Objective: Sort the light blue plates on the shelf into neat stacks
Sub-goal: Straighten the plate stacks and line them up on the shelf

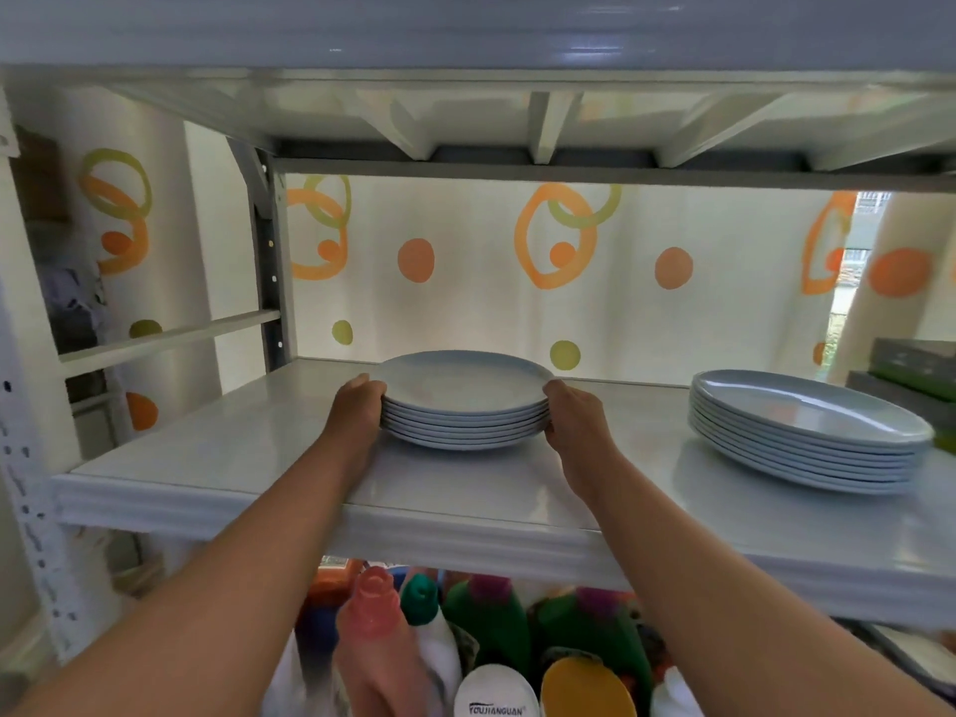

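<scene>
A stack of several round light blue plates (pixel 465 390) stands in the middle of the white shelf (pixel 233 458). My left hand (pixel 357 406) grips the stack's left edge and my right hand (pixel 571 411) grips its right edge. Whether the stack rests on the shelf or is lifted slightly cannot be told. A second stack of several larger oval light blue plates (pixel 807 426) sits on the shelf at the right, apart from both hands.
Another shelf board (pixel 517 121) hangs low overhead. A curtain with orange and green circles (pixel 517 261) closes the back. Dark boxes (pixel 915 375) stand at the far right. Bottles with coloured caps (pixel 465 639) crowd the level below.
</scene>
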`<state>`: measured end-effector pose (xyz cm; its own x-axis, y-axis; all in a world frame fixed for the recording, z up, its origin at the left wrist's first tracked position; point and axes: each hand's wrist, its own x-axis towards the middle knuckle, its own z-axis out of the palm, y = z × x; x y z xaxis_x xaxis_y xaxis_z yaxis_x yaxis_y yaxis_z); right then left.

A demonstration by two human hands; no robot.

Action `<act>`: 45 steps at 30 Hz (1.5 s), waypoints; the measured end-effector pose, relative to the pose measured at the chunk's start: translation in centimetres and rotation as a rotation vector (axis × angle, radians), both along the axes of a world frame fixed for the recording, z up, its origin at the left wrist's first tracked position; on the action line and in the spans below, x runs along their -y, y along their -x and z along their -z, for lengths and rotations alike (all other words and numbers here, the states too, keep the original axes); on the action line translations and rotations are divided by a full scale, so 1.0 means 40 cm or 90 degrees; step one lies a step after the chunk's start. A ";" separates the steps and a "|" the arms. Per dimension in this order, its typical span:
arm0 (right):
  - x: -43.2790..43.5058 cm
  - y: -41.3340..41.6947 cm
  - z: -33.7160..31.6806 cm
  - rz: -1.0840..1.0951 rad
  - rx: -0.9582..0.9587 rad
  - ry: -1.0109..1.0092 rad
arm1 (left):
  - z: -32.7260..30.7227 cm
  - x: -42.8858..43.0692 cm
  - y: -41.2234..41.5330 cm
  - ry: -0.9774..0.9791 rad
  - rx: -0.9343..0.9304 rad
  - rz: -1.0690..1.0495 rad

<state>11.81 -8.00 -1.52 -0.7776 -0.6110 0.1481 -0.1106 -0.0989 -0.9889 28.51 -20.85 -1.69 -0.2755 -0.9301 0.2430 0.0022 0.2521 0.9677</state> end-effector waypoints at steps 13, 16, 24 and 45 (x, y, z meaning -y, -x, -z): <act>-0.046 0.037 -0.002 -0.007 -0.012 -0.013 | 0.019 -0.019 0.052 -0.002 -0.045 0.044; -0.066 0.037 -0.006 -0.012 -0.048 -0.030 | 0.005 -0.054 0.065 -0.015 -0.053 -0.013; -0.205 0.082 -0.051 0.189 -0.155 0.057 | -0.032 -0.389 0.250 0.328 -0.075 0.031; -0.518 0.441 0.002 0.475 -0.126 -0.106 | -0.014 -0.505 0.582 0.025 0.040 0.367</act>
